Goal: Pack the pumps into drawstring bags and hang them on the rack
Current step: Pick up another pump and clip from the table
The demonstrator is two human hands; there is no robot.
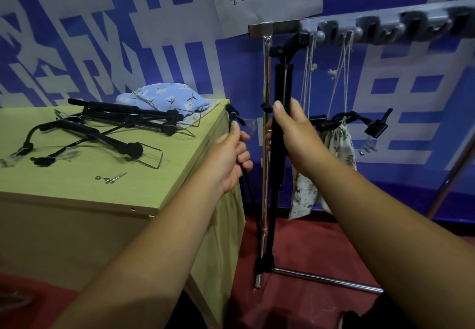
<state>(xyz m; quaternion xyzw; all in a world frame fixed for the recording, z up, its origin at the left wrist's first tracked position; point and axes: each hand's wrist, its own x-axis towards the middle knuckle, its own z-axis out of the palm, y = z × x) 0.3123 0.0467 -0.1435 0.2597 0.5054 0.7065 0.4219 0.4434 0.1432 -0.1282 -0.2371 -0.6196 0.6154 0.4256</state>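
Both hands are on one pump, held upright in the gap between the desk and the rack. My right hand is wrapped around the black barrel of the pump, thumb pointing up along the tube. That keeps the long body vertical, with its foot low near the floor and its T-handle up by the rack's rail. My left hand is curled around the pump's thin hose, which runs down from my fist toward the foot. The nozzle end pokes up above my knuckles. I judge I hold the hose apart like this so I can fold it against the barrel and make one slim bundle that will slide into a bag. No bag is on this pump yet.

Just right of my right hand, a pale printed drawstring bag hangs by its cords from a hook on the rack. A pump's handle and hose stick out of its mouth, so that one looks finished. Another pair of cords hangs beside it, and I cannot tell whether they belong to a second bag.

To the left, on the desk, a tangle of spare pumps lies waiting. At the far corner sits a heap of blue floral bags, handy for the next grab. Nearer on the desk lie a few small metal needles.
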